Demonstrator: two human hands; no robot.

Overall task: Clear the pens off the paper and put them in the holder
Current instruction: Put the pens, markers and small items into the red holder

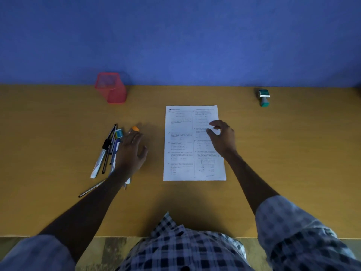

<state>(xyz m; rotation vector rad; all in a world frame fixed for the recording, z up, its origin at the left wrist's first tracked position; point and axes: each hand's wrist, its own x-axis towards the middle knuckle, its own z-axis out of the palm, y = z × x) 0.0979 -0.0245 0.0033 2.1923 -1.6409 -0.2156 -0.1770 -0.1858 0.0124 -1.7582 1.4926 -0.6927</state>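
A printed paper sheet [181, 145] lies flat in the middle of the wooden desk, with no pens on it. Several pens and markers [109, 151] lie in a loose pile on the desk to the left of the sheet. One thin dark pen [91, 189] lies apart, nearer the front edge. My left hand [132, 151] rests palm down on the right side of the pile, fingers spread, and part of the pile is hidden under it. My right hand [221, 136] hovers over the sheet's right half with curled fingers and nothing in it. The red mesh holder [111, 88] stands upright at the back left.
A green and white stamp [263, 97] stands at the back right of the desk [58, 133]. A blue wall runs along the desk's far edge. The desk's front edge is close to my checked shirt.
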